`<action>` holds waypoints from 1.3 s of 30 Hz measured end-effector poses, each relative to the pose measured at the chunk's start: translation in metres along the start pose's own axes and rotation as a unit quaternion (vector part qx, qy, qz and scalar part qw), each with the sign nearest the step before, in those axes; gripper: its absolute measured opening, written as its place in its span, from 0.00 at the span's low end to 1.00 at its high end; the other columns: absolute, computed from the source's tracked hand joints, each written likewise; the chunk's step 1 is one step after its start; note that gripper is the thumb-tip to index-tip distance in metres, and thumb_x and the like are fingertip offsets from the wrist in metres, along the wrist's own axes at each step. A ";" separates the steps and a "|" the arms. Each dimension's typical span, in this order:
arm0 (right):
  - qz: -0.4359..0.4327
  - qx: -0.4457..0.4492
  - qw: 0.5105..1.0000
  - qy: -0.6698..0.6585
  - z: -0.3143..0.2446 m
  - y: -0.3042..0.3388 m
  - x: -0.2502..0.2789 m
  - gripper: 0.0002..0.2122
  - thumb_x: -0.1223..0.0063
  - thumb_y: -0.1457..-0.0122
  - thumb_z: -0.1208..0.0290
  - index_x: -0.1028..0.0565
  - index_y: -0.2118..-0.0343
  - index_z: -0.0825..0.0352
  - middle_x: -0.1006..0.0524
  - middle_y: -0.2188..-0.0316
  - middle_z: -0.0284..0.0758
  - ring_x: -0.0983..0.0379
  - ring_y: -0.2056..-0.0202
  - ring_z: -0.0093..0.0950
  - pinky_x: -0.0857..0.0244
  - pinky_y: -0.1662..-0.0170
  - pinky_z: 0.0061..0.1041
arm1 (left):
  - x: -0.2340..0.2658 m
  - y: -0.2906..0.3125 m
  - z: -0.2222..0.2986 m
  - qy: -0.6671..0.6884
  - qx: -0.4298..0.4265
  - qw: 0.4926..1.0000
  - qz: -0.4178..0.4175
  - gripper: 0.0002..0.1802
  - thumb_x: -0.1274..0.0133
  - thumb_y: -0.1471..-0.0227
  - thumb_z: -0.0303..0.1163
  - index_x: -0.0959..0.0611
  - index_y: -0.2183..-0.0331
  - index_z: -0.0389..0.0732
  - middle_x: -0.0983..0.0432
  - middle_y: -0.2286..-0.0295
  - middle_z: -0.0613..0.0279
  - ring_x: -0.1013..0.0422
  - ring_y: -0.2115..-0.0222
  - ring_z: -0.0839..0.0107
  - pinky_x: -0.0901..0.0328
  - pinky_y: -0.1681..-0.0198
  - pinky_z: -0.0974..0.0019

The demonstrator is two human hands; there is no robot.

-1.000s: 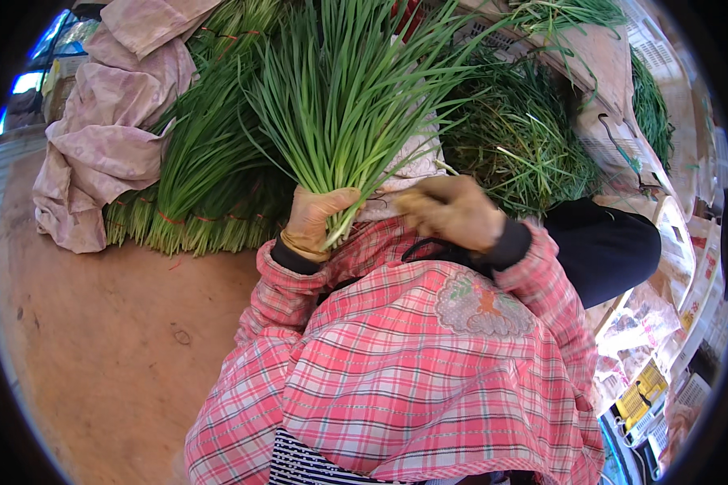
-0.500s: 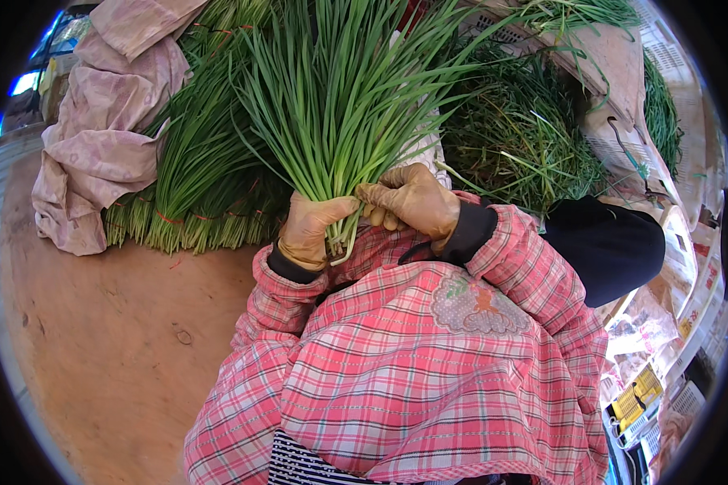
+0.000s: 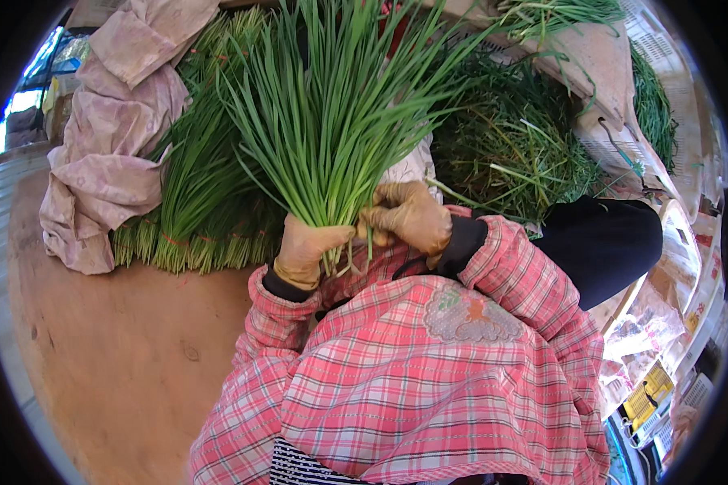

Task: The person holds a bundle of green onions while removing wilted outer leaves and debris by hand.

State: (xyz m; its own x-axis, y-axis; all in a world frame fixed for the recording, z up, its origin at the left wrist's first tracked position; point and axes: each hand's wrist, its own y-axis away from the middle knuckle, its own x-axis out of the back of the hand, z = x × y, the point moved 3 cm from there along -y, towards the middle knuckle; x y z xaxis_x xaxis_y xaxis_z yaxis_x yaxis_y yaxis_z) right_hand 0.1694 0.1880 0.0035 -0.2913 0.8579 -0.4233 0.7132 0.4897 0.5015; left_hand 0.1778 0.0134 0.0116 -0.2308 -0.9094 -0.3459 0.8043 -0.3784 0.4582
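A fanned bunch of garlic chives stands in front of me, its long green leaves spreading away and its pale stem ends toward my lap. My left hand, in a tan rubber glove, is closed round the bunch low on the stems, with the cut ends poking out below. On the right side of the same stems, my right hand, gloved alike, has its fingers pinched together. A single green chive stalk sticks out beneath those fingers. Part of the right fingertips is hidden behind the stems.
Banded chive bundles lie at the left on a wooden board, partly under a crumpled pinkish cloth. Loose green trimmings are heaped at the right. Beyond my dark-trousered knee stand pale plastic crates.
My right hand has shifted slightly, and a separate stalk now shows below its fingers. The left hand keeps its grip on the bunch. The whole view has moved a little.
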 end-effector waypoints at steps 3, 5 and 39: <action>0.001 0.029 0.999 0.035 -0.009 0.010 0.005 0.06 0.50 0.43 0.74 0.25 0.68 0.72 0.23 0.77 0.32 0.33 0.82 0.15 0.39 0.78 0.14 | -0.018 0.004 0.013 0.071 -0.024 0.997 0.035 0.22 0.47 0.64 0.13 0.24 0.60 0.29 0.23 0.68 0.55 0.26 0.70 0.68 0.31 0.66 0.68; 0.075 0.075 0.993 0.044 -0.028 0.029 0.025 0.07 0.51 0.43 0.74 0.25 0.66 0.72 0.23 0.77 0.32 0.33 0.82 0.15 0.40 0.78 0.13 | -0.005 0.006 0.007 0.073 -0.057 0.994 0.061 0.23 0.44 0.67 0.14 0.24 0.61 0.30 0.23 0.70 0.56 0.27 0.72 0.68 0.31 0.69 0.69; 0.481 0.209 0.617 0.587 -0.053 0.134 0.162 0.09 0.44 0.53 0.75 0.22 0.66 0.67 0.23 0.68 0.41 0.26 0.67 0.39 0.31 0.63 0.30 | 0.039 0.007 0.022 -0.125 -0.129 0.984 0.014 0.31 0.37 0.70 0.15 0.25 0.57 0.33 0.25 0.62 0.56 0.28 0.63 0.67 0.32 0.60 0.64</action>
State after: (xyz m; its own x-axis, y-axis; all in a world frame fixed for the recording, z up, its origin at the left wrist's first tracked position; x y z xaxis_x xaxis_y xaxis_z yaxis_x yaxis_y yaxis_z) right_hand 0.1845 0.4006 0.0420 0.3081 0.3619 0.8798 0.9469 -0.2064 -0.2467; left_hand 0.1624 -0.0282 0.0189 -0.3079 -0.9452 -0.1086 0.9172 -0.3252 0.2303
